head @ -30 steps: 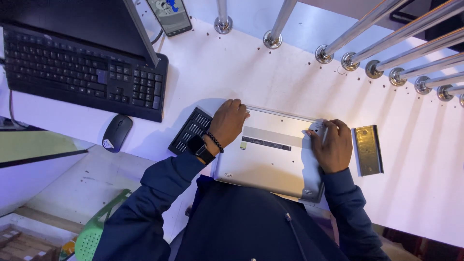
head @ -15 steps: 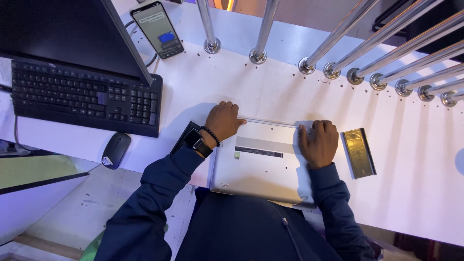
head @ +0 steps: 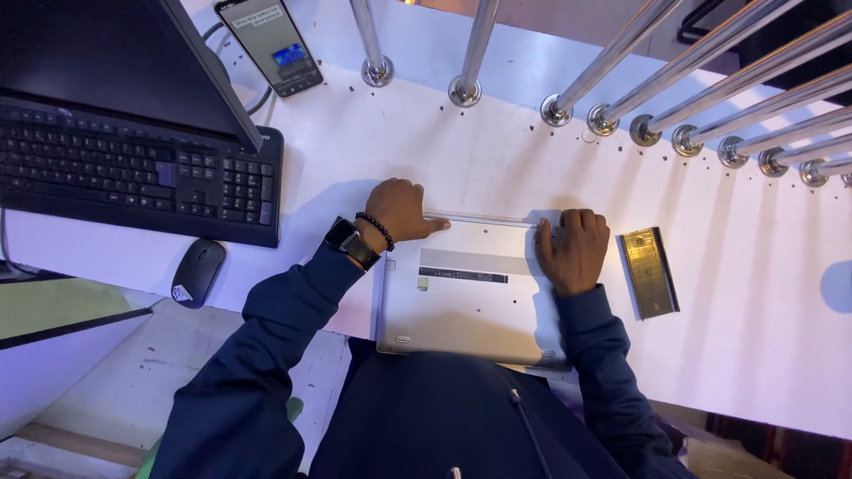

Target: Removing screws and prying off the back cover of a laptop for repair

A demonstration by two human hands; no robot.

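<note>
White table (head: pixel 754 337) carries silver laptop (head: pixel 470 302), keyboard (head: pixel 133 182), mouse (head: pixel 197 271), phone (head: pixel 269 44), gold plate (head: pixel 649 272).

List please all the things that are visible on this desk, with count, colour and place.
laptop: 1, silver, closed with its underside up, near desk edge
keyboard: 1, black, left
monitor: 1, black, above keyboard
mouse: 1, black, below keyboard
phone: 1, black, screen lit, top
metal plate: 1, brass-coloured, right of laptop
metal bars: several, chrome, along far edge
desk: 1, white
left hand: on laptop's far left corner
right hand: on laptop's far right corner
</note>
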